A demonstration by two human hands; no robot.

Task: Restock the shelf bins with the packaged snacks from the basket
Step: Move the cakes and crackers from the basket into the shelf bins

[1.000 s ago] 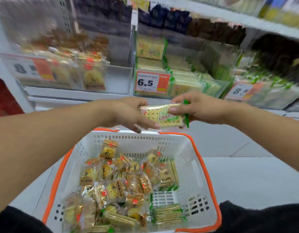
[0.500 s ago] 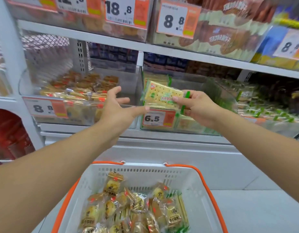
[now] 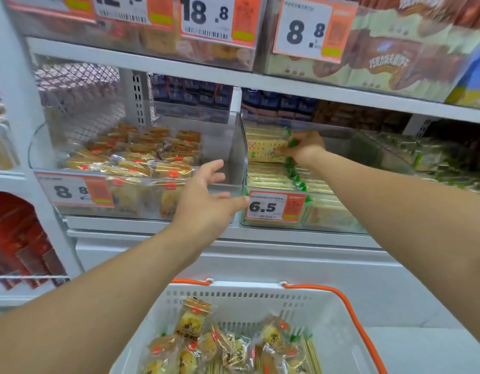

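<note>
In the middle right of the frame, the right hand (image 3: 305, 148) holds a cracker pack (image 3: 266, 151) by its end, over the stack inside the clear bin (image 3: 338, 215) with the 6.5 tag (image 3: 275, 207), so this pack is almost in but not let go yet. The left hand (image 3: 206, 202) is in the middle with its fingers spread wide, and it holds nothing. At the bottom, the basket (image 3: 263, 299) has lots of yellow snack packs (image 3: 191, 318) in it, so I think most of the job is left.

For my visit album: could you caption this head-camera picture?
Right hand sets a cracker pack into the 6.5 bin; left hand open above the basket.
</note>
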